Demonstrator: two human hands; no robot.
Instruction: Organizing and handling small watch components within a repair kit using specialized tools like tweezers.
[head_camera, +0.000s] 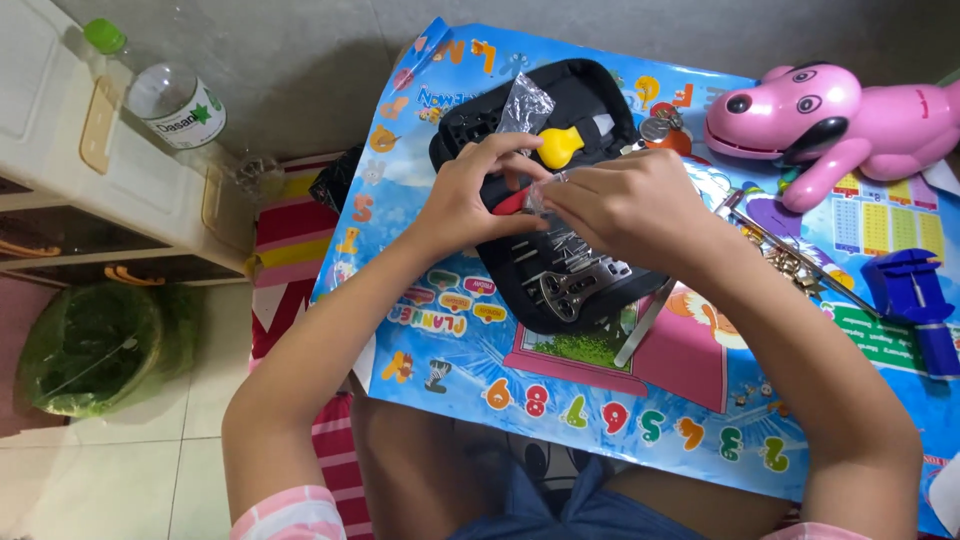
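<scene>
Our left hand (470, 195) and right hand (620, 205) both pinch small clear plastic bag (535, 195) over black tool case (560, 290).

Bottle label (190, 120): white band with green print, on the clear bottle, top left.
Plastic packet (524, 105): small, clear, above the black case.
Desk poster (560, 400): blue, colourful chart.
</scene>
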